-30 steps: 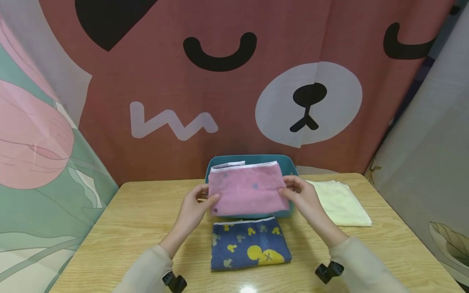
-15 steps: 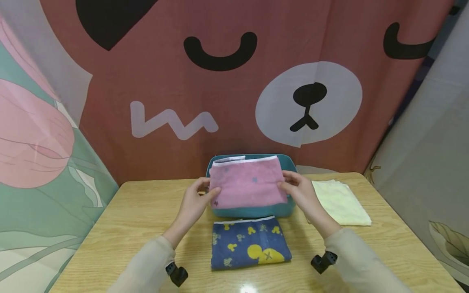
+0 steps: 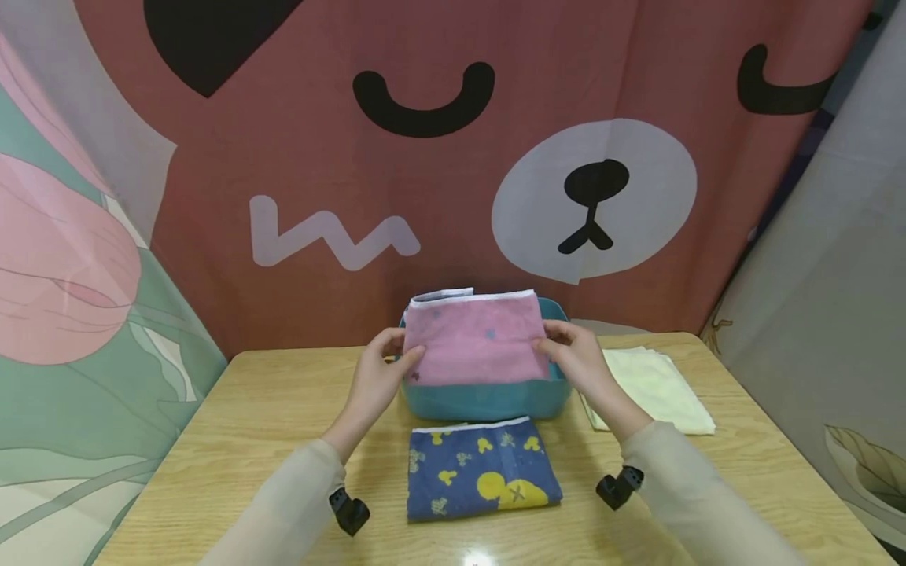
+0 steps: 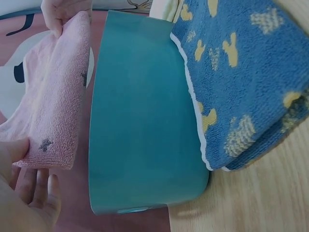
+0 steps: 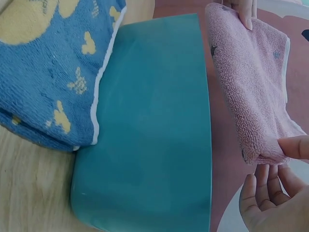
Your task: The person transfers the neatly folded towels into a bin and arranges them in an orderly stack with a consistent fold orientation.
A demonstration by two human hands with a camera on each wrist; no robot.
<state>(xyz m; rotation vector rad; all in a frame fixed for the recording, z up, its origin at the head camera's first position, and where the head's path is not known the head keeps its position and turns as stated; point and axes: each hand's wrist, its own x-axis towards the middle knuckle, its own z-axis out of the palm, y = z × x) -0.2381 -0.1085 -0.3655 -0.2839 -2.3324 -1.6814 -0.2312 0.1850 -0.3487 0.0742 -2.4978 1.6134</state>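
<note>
A folded pink towel [image 3: 476, 338] with a white edge and small dark stars is held up by both hands over the teal bin [image 3: 488, 399]. The left hand [image 3: 382, 369] pinches its left end, thumb in front and fingers behind. At the right end, the right hand [image 3: 576, 358] pinches it the same way. Both wrist views show the pink towel [image 4: 53, 101] above the bin's rim, apart from the bin wall [image 5: 149, 121]. In front of the bin lies a folded blue towel [image 3: 481, 472] with yellow figures. What is inside the bin is hidden.
A folded pale yellow cloth [image 3: 658, 389] lies on the wooden table [image 3: 297, 409], to the right of the bin. Behind the table hangs a reddish-brown curtain [image 3: 318, 299] with a bear print, close to the bin's back.
Both hands have raised the pink towel and moved it farther back, so more of the bin's front wall shows. The blue towel and yellow cloth have stayed put.
</note>
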